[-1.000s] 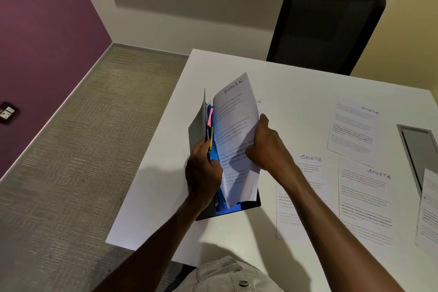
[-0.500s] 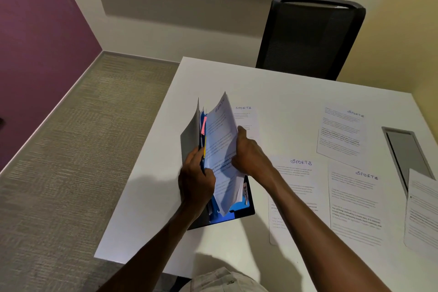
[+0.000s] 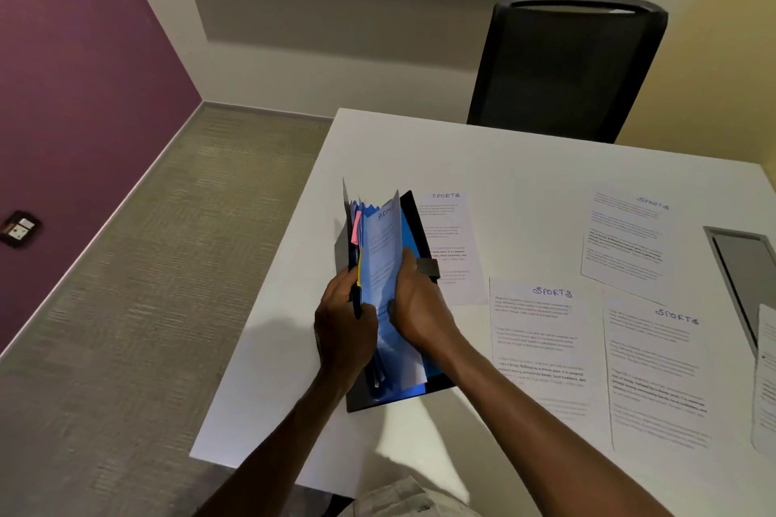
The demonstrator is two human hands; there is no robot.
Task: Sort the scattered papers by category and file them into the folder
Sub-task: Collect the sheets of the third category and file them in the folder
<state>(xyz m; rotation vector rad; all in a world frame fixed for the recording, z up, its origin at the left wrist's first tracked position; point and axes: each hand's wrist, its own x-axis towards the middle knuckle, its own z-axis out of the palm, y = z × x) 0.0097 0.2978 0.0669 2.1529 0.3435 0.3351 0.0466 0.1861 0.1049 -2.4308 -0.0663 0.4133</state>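
Black chair (image 3: 562, 67) behind white table (image 3: 504, 155); purple wall (image 3: 84, 76) left.

From my seat I cannot read the sheet (image 3: 384, 260) that stands in the folder (image 3: 413, 218): its heading is cut by the curl of the paper and the body text is blurred. My left hand (image 3: 344, 327) and right hand (image 3: 415, 306) cover the middle of the folder, so I cannot tell which pocket the sheet enters. The small print on the four papers marked sports, such as the near one (image 3: 539, 344), is too fine to read. At the right edge one more paper (image 3: 765, 382) is cut off, and a grey panel (image 3: 743, 264) in the surface (image 3: 525, 164) too.
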